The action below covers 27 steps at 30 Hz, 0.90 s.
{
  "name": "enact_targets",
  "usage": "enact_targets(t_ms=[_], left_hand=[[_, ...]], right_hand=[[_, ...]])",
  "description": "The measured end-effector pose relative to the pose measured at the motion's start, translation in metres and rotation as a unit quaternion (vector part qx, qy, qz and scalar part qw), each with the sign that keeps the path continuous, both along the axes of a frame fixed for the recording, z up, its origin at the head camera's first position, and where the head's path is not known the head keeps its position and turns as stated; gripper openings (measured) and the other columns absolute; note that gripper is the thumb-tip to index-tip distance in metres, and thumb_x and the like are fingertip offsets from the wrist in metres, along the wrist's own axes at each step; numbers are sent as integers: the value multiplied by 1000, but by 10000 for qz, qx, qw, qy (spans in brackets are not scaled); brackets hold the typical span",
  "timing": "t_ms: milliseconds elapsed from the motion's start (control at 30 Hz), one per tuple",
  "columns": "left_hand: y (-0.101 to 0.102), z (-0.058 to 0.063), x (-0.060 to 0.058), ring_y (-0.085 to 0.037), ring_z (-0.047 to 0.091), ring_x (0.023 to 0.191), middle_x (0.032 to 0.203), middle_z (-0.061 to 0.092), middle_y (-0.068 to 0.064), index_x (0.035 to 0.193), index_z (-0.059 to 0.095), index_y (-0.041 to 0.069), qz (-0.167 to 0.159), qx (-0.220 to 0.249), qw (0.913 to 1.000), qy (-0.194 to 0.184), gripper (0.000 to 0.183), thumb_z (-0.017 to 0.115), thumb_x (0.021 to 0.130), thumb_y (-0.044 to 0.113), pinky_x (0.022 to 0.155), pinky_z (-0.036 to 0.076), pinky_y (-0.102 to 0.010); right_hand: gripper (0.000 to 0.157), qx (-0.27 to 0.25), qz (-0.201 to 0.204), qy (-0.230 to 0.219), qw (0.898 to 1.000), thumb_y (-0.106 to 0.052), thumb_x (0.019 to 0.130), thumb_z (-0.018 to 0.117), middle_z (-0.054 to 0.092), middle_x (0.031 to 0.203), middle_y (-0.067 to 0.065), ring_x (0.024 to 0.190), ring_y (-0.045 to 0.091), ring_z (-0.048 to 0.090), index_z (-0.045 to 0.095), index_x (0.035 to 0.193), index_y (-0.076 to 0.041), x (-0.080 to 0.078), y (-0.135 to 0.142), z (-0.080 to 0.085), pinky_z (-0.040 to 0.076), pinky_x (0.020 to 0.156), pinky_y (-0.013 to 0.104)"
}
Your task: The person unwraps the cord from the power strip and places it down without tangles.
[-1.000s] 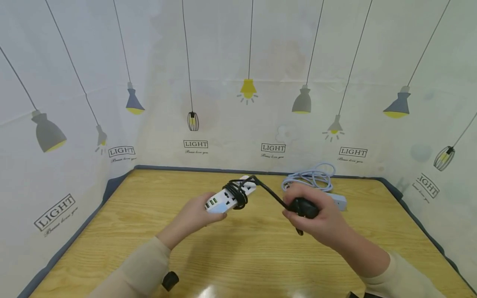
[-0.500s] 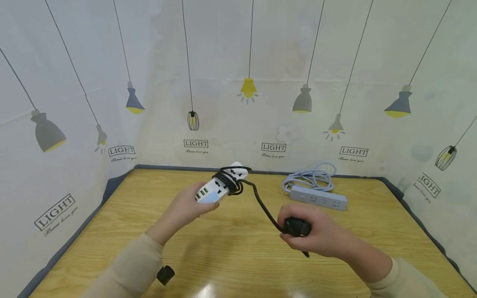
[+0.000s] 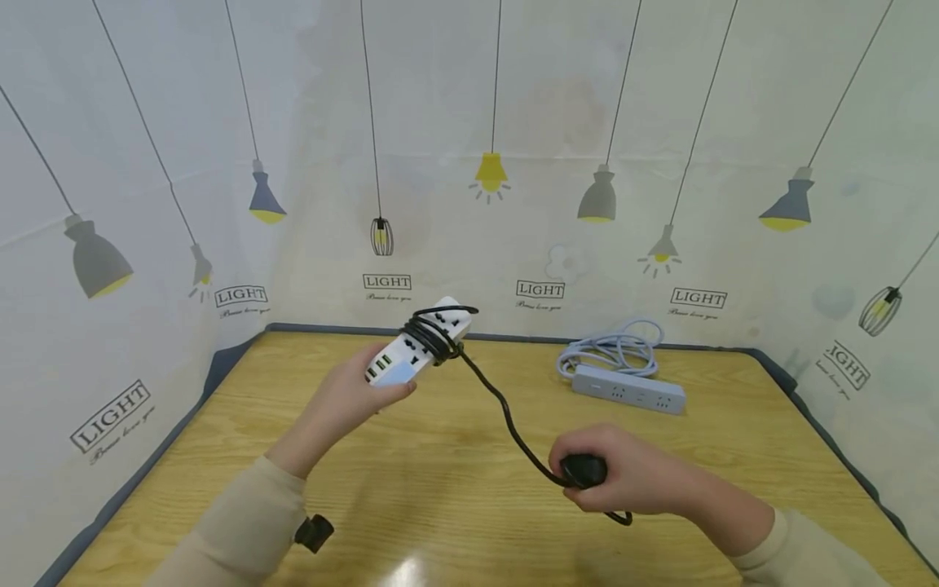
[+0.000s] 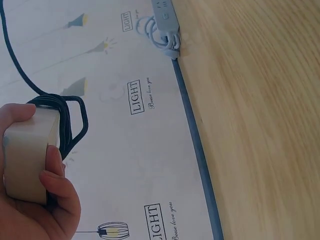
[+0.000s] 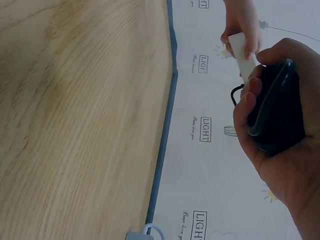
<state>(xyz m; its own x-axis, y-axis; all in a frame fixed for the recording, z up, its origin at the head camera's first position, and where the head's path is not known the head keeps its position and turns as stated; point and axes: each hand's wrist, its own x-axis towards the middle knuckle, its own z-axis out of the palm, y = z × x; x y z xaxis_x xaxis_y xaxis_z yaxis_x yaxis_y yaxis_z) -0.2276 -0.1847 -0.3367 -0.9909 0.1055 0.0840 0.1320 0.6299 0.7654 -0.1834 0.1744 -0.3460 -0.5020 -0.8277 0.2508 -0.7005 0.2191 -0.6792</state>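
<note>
My left hand (image 3: 345, 391) grips the lower end of a white power strip (image 3: 396, 367), held tilted above the table. A black cord (image 3: 506, 408) is wound in several turns round the strip's middle, and one loose loop stands off its upper end. From those turns the cord runs down to the right, slack. My right hand (image 3: 623, 473) holds the black plug (image 3: 583, 470) with curled fingers, and a short loop of cord hangs below it. In the left wrist view, fingers (image 4: 62, 185) wrap the strip's side. The right wrist view shows the plug (image 5: 275, 107) in the palm.
A light blue power strip (image 3: 627, 387) lies at the back right of the wooden table (image 3: 455, 489), its coiled cord (image 3: 612, 350) behind it. A printed cloth (image 3: 469, 81) with lamp drawings surrounds the back and sides. A small black object (image 3: 314, 533) shows beside the left sleeve.
Both hands have drawn apart: the left moved up and left with the white strip, the right down with the plug. More cord hangs between them, and the blue strip is uncovered.
</note>
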Motion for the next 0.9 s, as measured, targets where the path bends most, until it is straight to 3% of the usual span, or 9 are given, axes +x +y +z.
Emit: enact_targets(t_ms=[233, 567, 733, 900], left_hand=[[-7, 7, 1, -22, 58, 75, 99, 61, -12, 143, 45, 11, 47, 122, 9999, -15, 71, 75, 84, 37, 58, 52, -32], [-1, 16, 14, -23, 58, 76, 99, 60, -11, 143, 46, 13, -219, 343, 9992, 17, 70, 76, 83, 36, 58, 52, -34], [2, 24, 21, -24, 57, 78, 102, 59, -12, 144, 44, 15, -112, 330, 9994, 69, 72, 76, 83, 36, 59, 51, -33], [5, 29, 28, -24, 57, 78, 101, 60, -11, 142, 47, 16, -254, 376, 9988, 169, 70, 77, 82, 36, 60, 51, -34]], right_hand=[[23, 692, -119, -412, 9967, -2, 82, 69, 60, 85, -10, 75, 5, 55, 63, 93, -21, -3, 6, -6, 51, 65, 26], [23, 1586, -967, -759, 9797, -2, 78, 65, 60, 81, -4, 70, 7, 53, 64, 93, -19, -18, 14, -14, 47, 60, 27], [21, 1782, -1331, -782, 9718, -4, 76, 66, 59, 82, -1, 69, 11, 52, 63, 93, -16, -26, 20, -19, 45, 59, 28], [18, 1755, -2066, -986, 9575, -4, 80, 67, 57, 84, 1, 70, 17, 52, 63, 96, -9, -32, 24, -23, 43, 59, 33]])
